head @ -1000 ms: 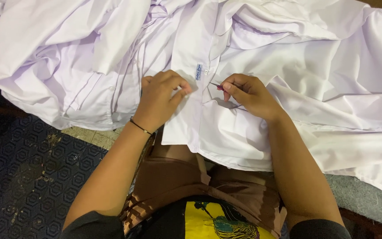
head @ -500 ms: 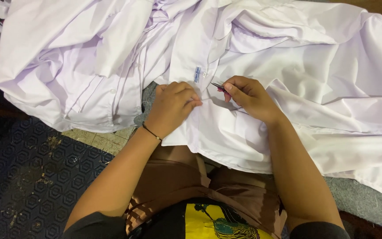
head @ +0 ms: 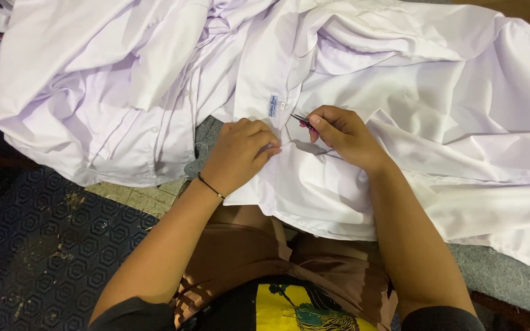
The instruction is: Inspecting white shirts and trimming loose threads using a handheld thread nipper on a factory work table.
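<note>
Both hands now sit higher on the white shirt [head: 338, 184], nearer its small label [head: 273, 105] at 12 o'clock. Left hand [head: 237, 153] presses the cloth, fingers curled. Right hand [head: 338, 132] pinches a thin snipper [head: 302, 119] tight.

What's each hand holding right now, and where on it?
The right hand pinches a small dark metal tool at its rear end. The left hand presses the white cotton shirt near its front edge.

You've got a dark hexagon-patterned mat [head: 38, 245] lower left, grey carpet [head: 498, 276] lower right, pale floor tiles [head: 139, 197] between.
</note>
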